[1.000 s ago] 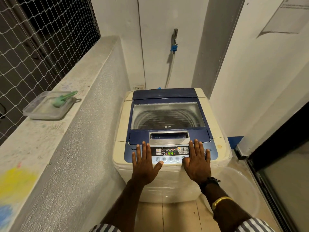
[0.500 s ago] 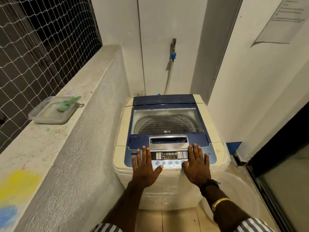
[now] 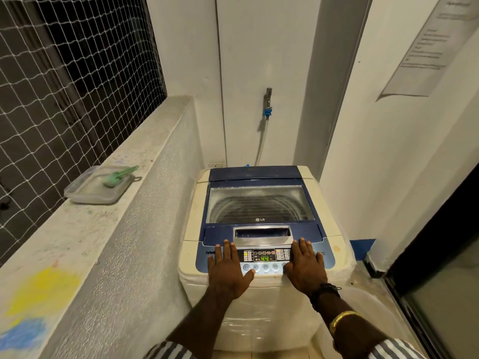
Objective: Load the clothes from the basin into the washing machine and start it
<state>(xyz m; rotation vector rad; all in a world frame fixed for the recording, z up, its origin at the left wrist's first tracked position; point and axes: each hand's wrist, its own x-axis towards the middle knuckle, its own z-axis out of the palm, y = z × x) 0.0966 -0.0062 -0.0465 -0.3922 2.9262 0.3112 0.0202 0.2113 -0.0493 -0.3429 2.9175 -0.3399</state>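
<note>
A cream and blue top-loading washing machine (image 3: 326, 203) stands in front of me with its glass lid (image 3: 259, 206) closed. Its control panel display (image 3: 264, 258) shows a green "44". My left hand (image 3: 228, 270) lies flat with straight fingers on the left of the panel. My right hand (image 3: 305, 268) lies flat on the right of the panel, its thumb near the row of round buttons. A clear plastic basin (image 3: 375, 304) sits on the floor to the right of the machine, partly hidden by my right arm. No clothes are visible.
A concrete ledge (image 3: 77, 229) runs along the left, with a clear plastic container (image 3: 96, 189) and green scoop (image 3: 119, 174) on it, backed by netting. A wall tap with a hose (image 3: 267, 107) is behind the machine. A dark sliding door (image 3: 440, 268) is at the right.
The view has tilted upward, so the machine sits lower in frame. Both hands stay flat on the control panel. The display shows 44 again after looking blank half a second ago.
</note>
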